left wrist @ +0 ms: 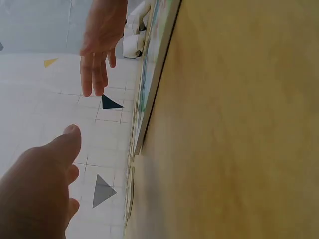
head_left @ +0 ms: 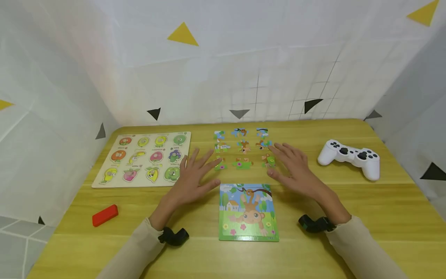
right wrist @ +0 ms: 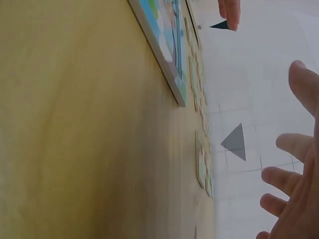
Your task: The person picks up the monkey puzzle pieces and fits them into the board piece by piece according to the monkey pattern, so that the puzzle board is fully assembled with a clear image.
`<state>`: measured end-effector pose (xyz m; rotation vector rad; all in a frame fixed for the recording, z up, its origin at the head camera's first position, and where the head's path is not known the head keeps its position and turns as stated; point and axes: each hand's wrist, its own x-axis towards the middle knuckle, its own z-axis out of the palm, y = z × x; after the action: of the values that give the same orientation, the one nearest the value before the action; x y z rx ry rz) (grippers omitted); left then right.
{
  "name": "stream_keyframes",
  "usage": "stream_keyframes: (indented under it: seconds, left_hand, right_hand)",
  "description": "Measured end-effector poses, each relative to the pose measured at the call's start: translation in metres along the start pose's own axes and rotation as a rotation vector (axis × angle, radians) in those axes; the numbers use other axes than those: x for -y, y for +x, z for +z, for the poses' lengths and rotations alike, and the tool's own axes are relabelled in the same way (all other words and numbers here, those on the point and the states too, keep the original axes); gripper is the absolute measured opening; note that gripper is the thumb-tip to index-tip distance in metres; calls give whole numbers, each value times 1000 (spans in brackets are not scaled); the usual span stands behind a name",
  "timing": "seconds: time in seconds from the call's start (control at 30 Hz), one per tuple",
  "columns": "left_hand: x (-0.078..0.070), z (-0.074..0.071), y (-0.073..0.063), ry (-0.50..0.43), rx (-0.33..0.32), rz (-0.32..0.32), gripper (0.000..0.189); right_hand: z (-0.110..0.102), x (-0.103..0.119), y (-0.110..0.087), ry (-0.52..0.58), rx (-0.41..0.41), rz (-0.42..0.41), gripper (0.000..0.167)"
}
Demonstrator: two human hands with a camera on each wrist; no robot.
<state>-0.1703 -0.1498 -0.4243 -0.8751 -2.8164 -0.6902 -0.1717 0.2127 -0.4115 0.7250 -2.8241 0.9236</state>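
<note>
In the head view, small jigsaw pieces (head_left: 244, 146) lie apart in three rows of three toward the back of the table. Nearer the person is a square puzzle board (head_left: 249, 213) picturing a monkey hanging from a branch. My left hand (head_left: 195, 174) is spread left of the pieces, its fingers reaching toward the front row, holding nothing. On the other side, my right hand (head_left: 296, 170) is likewise spread and empty, fingertips beside the right column. Both wrist views show the hands, left (left wrist: 40, 184) and right (right wrist: 299, 184), raised above the tabletop.
A wooden fruit-and-vegetable peg puzzle (head_left: 141, 161) lies at the back left, partly behind the left hand. In front of it is a red block (head_left: 105, 215). A white game controller (head_left: 349, 158) rests at the right. A pale sheet wall (head_left: 223, 85) rises behind the table.
</note>
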Motion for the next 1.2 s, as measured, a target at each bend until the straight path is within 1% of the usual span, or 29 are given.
stream_keyframes:
  seconds: [0.2,0.4,0.6,0.67,0.73,0.83,0.93,1.13,1.2]
  left_hand:
    - [0,4,-2,-41,-2,88,59]
    - [-5,7,-7,-92,36,188,57]
    - [-6,12,-12,-123,104,239,56]
    - [-7,14,-13,-120,114,257,56]
    - [-6,16,-14,-102,109,279,57]
    - [-6,18,-15,-86,98,298,57]
    - [-5,20,-16,-82,83,303,56]
    - [-2,23,-18,-66,65,295,55]
    - [-2,25,-19,-61,60,293,55]
  right_hand:
    - [1,7,0,-4,4,-56,69]
    - [3,11,0,0,2,-119,63]
    - [7,12,-2,-6,17,-157,58]
    - [10,12,-2,0,33,-160,56]
    - [12,13,-3,3,51,-167,55]
    - [16,14,-3,10,78,-180,52]
    - [18,17,-2,13,90,-192,48]
    - [23,20,6,11,76,-219,46]
    - [24,20,9,24,71,-226,46]
